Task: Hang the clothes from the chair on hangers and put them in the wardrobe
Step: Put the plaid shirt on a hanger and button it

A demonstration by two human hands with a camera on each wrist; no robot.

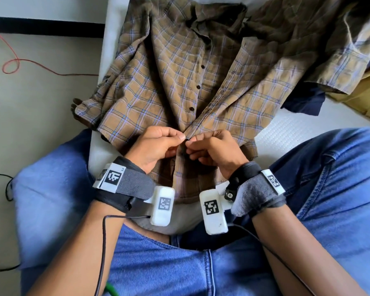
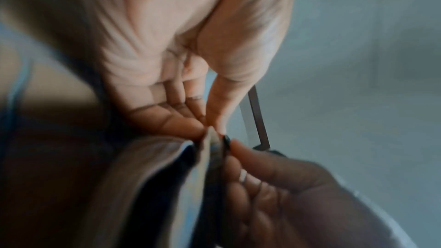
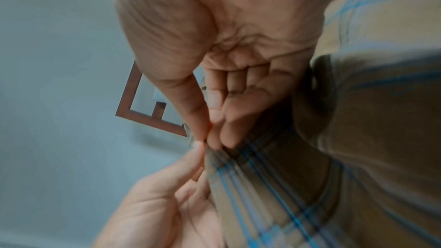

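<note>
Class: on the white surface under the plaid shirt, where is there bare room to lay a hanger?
Bare white surface lies between the plaid shirt, dark blue garment and right knee. The right side is piled with clothes; both hands crowd the hem.

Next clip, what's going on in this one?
A seated person in blue jeans has a brown plaid button-up shirt spread on a white surface before them. The left hand and right hand both pinch the shirt's front edge near the hem, working at a small dark button. The buttons further up look undone, with the front lying open. A dark navy garment and a mustard-yellow one lie at the right. No hanger is in view.
</note>
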